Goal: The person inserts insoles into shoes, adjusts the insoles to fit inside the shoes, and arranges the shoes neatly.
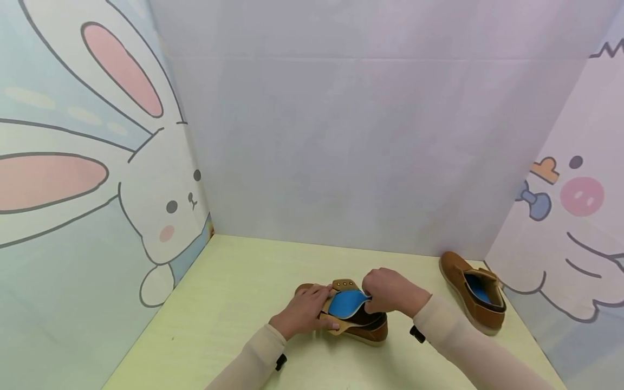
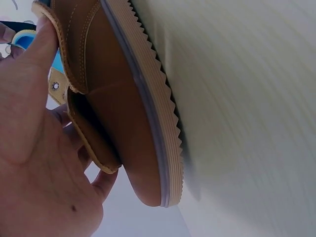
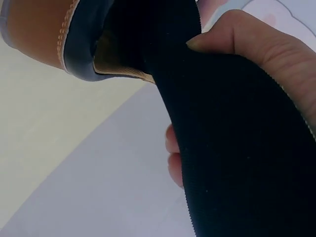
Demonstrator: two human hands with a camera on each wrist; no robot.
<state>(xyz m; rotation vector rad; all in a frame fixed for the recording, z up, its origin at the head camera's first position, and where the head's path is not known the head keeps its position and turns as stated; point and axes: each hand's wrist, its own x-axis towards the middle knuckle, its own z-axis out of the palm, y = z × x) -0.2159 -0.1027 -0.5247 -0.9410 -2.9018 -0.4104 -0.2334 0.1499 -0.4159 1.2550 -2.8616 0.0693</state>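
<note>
A brown shoe [image 1: 375,334] with a pale sole lies on the table, its tan flaps spread apart. My left hand [image 1: 303,312] grips it around the opening, the thumb on the near flap and the fingers behind the tongue [image 2: 94,143]. A blue insole [image 1: 346,303] sticks up out of the shoe, its front part still inside the opening. With the right hand [image 1: 392,292] I pinch the raised end of this insole between thumb and fingers. Its dark underside [image 3: 237,128] fills much of the right wrist view and hides part of that hand.
A second brown shoe [image 1: 487,313] with a blue insole inside stands at the right, near the side wall. The pale yellow table [image 1: 263,271] meets a grey back wall [image 1: 331,162]. Cartoon-printed panels close off the left and right sides.
</note>
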